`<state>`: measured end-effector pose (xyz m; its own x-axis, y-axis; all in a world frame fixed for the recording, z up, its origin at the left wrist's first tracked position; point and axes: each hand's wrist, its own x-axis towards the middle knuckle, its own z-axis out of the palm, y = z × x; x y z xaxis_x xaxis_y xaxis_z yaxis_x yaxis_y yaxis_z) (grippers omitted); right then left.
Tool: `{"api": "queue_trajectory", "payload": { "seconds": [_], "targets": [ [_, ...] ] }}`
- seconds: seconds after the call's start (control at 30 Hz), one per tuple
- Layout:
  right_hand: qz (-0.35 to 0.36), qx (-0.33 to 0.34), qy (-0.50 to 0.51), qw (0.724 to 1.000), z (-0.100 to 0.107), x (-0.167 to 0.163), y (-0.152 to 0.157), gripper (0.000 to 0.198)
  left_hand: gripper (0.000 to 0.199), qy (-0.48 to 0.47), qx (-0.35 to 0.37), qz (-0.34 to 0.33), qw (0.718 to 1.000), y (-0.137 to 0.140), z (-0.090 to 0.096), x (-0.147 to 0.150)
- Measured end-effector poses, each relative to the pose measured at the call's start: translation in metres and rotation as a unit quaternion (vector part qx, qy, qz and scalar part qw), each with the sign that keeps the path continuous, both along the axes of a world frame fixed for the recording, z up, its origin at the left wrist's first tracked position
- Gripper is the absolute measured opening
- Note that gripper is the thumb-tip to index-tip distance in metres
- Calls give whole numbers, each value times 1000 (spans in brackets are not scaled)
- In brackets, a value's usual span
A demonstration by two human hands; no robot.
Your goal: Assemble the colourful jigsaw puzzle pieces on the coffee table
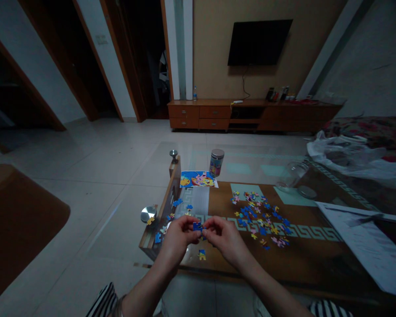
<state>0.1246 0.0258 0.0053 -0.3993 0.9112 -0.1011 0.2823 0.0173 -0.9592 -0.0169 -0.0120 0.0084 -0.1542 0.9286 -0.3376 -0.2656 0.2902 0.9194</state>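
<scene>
Both hands over the near part of the tabletop [224,259], fingertips almost meeting. Left hand [181,235]: thumb and fingers pinching a blue puzzle piece [197,226]. Right hand [225,237]: thumb and index finger pinched at the right end of the same blue bit; can't tell if it's one piece or two together. Blue piece sits right between the two sets of fingertips.

Loose yellow-and-blue piece [202,254] flat on the tabletop, just below the hands, touching neither. Big scatter of mixed pieces [249,213], blue, yellow, pink, to the right of and beyond the right hand, well apart from its fingers. Smaller group left of and beyond the left hand, incl. a blue piece [177,202] near the wooden edge board [174,187]. Yellow piece [150,220] on the round metal cap [148,214] at far left.

Cartoon picture sheet [199,179] lies flat past the hands, lidded tin [216,163] upright at its right end. Clear jar [293,174] tilted or on its side, far right, round lid [306,192] beside it. White papers [366,251] at right edge, near a plastic bag [353,158].
</scene>
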Motion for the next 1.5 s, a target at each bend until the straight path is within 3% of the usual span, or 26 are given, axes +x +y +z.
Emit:
{"api": "queue_trajectory", "payload": {
  "seconds": [0.3,0.53,0.77,1.07,1.3,1.5],
  "targets": [
    [18,36,-8,999,4,1,-5,5,29,40,8,-12,999,-1,1,0],
    [52,1,26,998,11,6,0,12,32,46,27,-37,998,-1,-3,-1],
    [63,24,23,997,11,7,1,9,27,47,56,-78,994,-1,-9,4],
    [43,-99,70,992,12,9,6,19,42,-3,64,-12,998,2,1,-2],
    [37,-94,63,993,11,9,7,22,46,-6,61,-21,998,1,2,-1],
    [0,-149,85,985,3,10,9,27,44,-6,46,-4,999,-1,6,-2]
  ]
}}
